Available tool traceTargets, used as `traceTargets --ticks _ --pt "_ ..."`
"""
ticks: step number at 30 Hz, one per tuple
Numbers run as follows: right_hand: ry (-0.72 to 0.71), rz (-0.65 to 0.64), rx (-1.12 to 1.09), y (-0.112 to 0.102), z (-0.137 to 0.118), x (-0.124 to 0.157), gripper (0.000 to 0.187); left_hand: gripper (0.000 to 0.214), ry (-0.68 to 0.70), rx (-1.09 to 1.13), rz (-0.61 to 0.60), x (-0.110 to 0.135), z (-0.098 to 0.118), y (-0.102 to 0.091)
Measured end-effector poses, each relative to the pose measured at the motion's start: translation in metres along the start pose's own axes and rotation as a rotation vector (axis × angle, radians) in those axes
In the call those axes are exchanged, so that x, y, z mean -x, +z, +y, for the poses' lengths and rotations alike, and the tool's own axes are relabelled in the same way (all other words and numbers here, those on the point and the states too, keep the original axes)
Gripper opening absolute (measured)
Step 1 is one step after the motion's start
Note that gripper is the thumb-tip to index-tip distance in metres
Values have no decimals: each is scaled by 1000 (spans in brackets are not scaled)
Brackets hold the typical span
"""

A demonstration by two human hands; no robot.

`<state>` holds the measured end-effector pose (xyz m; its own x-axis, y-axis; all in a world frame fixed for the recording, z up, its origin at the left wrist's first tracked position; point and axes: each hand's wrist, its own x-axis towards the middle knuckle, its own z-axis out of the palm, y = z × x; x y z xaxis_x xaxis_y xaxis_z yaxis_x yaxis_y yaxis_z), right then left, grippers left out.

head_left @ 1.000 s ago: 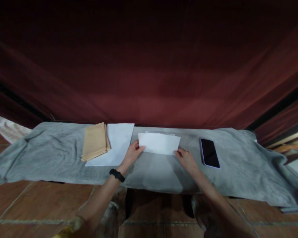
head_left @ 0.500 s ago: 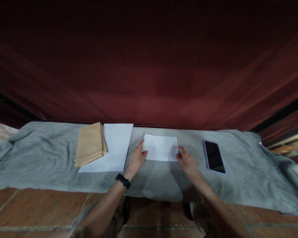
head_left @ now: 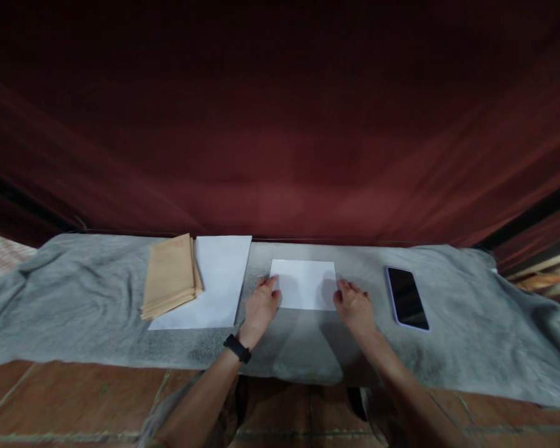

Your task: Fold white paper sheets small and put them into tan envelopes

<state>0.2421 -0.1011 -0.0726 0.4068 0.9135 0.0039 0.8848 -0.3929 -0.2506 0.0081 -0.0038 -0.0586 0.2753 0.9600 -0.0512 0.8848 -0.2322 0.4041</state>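
Observation:
A folded white sheet of paper lies flat on the grey cloth in front of me, its long side running left to right. On its left edge rest the fingertips of my left hand, palm down and fingers apart, with a black band on the wrist. My right hand is at the opposite short edge, its fingers slightly bent and apart, the index finger touching the paper. Neither hand lifts the sheet. Farther left, a stack of brown envelopes partly covers larger white paper.
A phone in a lilac case lies right of my right hand. The grey cloth covers a long, narrow surface against a dark red fabric wall. Terracotta floor tiles show below its front edge.
The folded paper has come down flat on the cloth. Both hands have turned from gripping its ends to resting palm down with fingers at the edges.

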Motion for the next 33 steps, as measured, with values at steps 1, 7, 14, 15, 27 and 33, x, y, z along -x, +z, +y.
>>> traceTargets --ticks 1,7,14,15,27,33 --pt "-16 43 -11 2 -3 -2 35 47 24 -19 42 1 1 1" --pt "-291 232 -264 31 -42 -13 49 49 389 -109 191 -3 17 30" --pt "-301 155 -113 54 -73 -20 53 59 403 -239 74 -7 29 66" --pt "-287 149 -92 55 -73 -21 53 59 390 -239 78 -8 28 67" --pt "-176 354 2 67 -36 -25 63 64 220 -189 168 -21 -2 52" --pt "-143 366 3 64 -27 -22 66 64 173 -200 186 -21 0 45"
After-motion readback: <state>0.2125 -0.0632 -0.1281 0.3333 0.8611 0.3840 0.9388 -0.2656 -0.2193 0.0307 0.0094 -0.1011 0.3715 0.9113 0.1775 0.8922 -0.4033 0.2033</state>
